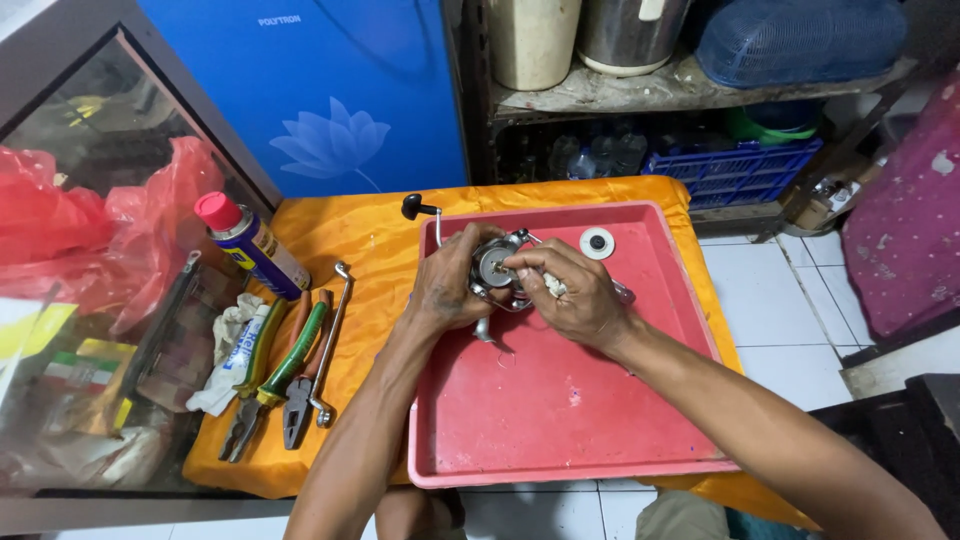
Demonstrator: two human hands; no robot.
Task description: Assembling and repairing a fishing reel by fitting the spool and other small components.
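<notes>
A spinning fishing reel (497, 272), silvery and worn, sits between my two hands over the far half of a red plastic tray (560, 420), its crank arm with a black knob (411, 206) sticking up past the tray's far-left corner. My left hand (447, 290) cups the reel body from the left, fingers curled round it, while my right hand (575, 292) comes in from the other side with thumb and forefinger pinched together on something small at the reel's round face; what exactly they pinch is too small to tell. The reel looks partly stripped: a round white disc with a dark centre (597, 243) lies apart on the tray just beyond my right hand, so by my reckoning the work is somewhere in the middle, with at least one part off and the main body in one piece. Whether parts are coming off or going back on, I cannot say from here. The tray rests on an orange cloth (330, 235) spread over a low table. To the left of the tray lie a long metal wrench (329, 340), green-handled pliers (268, 390) and red-handled pliers (300, 405) side by side, then a squeezed white tube (232, 360), and behind them a blue and yellow spray can with a red cap (250, 243) leaning at an angle. Red plastic bags (95, 235) are heaped at far left.
</notes>
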